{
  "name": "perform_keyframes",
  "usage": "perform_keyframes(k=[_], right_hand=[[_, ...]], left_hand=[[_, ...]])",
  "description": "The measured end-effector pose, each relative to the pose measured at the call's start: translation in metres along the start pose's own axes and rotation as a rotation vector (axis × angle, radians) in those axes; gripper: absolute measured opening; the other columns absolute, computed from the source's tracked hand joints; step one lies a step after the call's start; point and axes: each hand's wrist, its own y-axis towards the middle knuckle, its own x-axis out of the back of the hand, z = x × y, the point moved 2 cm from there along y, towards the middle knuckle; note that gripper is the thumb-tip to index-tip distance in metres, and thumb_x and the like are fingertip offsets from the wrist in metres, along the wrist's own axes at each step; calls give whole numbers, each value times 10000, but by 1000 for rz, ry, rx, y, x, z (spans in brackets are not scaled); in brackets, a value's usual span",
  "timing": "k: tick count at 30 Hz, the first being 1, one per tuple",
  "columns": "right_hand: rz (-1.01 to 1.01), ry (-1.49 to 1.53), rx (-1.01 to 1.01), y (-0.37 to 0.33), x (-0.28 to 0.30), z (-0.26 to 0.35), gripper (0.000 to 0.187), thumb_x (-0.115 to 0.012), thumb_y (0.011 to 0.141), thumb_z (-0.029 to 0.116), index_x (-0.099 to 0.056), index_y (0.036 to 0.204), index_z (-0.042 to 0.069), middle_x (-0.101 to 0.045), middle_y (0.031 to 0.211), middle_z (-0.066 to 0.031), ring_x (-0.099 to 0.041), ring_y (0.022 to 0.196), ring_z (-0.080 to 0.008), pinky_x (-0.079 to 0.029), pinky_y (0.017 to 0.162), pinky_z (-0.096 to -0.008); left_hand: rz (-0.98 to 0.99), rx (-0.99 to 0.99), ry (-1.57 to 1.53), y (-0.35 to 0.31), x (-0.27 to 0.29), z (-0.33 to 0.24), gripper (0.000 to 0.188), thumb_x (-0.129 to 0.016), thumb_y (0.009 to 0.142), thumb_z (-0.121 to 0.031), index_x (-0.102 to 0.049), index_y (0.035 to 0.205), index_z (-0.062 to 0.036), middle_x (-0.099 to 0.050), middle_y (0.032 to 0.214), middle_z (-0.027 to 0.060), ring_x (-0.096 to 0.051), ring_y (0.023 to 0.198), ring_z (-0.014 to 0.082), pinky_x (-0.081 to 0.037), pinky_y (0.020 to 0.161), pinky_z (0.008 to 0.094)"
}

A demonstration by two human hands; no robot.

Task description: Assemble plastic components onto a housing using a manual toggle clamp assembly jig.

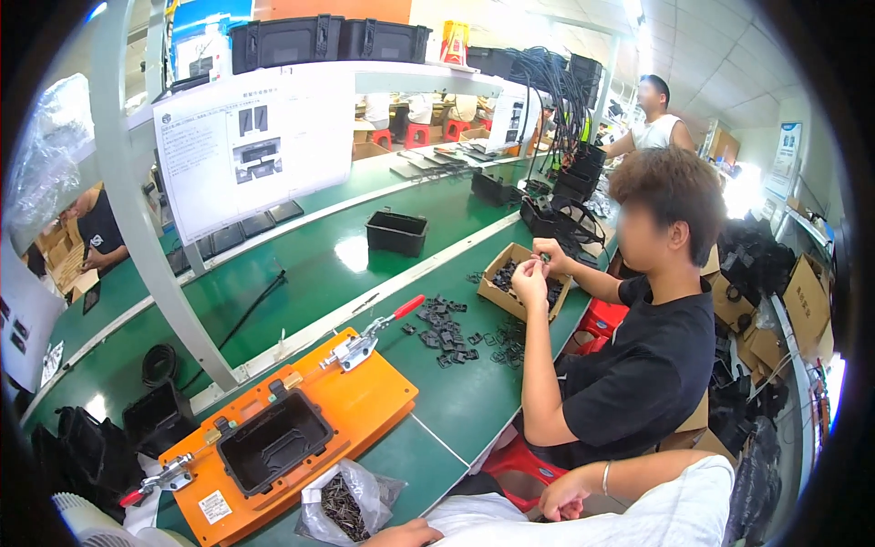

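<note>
My left hand shows only in part at the bottom edge, close to a clear plastic bag of small dark metal pins; most of its fingers are cut off from view. Curled loosely in front of my white shirt, my right hand wears a bracelet, and nothing shows in it. Left of the bag lies an orange fixture with two red-handled toggle clamps. An open black plastic case sits in its middle, hollow side up.
Beside me on the right, a co-worker in black handles a small part over a cardboard box of black pieces. Loose black clips lie on the green bench. Another black case stands farther back. Black cases crowd the left; a white post rises there.
</note>
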Motion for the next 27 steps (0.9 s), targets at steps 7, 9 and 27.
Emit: perform_keyframes(k=[7, 9, 27], right_hand=[[-358, -337, -248, 151, 27, -62, 232, -567, 822, 252, -649, 767, 42, -551, 628, -68, -539, 528, -170, -439, 442, -339], [-330, -266, -342, 240, 57, -141, 214, -507, 868, 294, -638, 890, 126, -538, 685, -41, -479, 527, -168, -424, 454, -338], [-174, -369, -149, 253, 133, -71, 282, -449, 911, 395, -648, 964, 202, -585, 743, -18, -513, 544, -155, -421, 501, -302]], left_hand=[[28, 18, -205, -12, 26, -1, 325, -382, 972, -148, -537, 1222, -9, -516, 1314, 125, -477, 1235, 213, -388, 1011, 281], [-9, 8, -176, -14, 37, 4, 313, -391, 963, -145, -539, 1203, -8, -521, 1295, 130, -484, 1218, 220, -392, 1000, 288], [-118, -17, -149, 11, 43, 41, 208, -464, 884, -110, -556, 1033, 2, -562, 1126, 172, -543, 1064, 290, -422, 905, 355]])
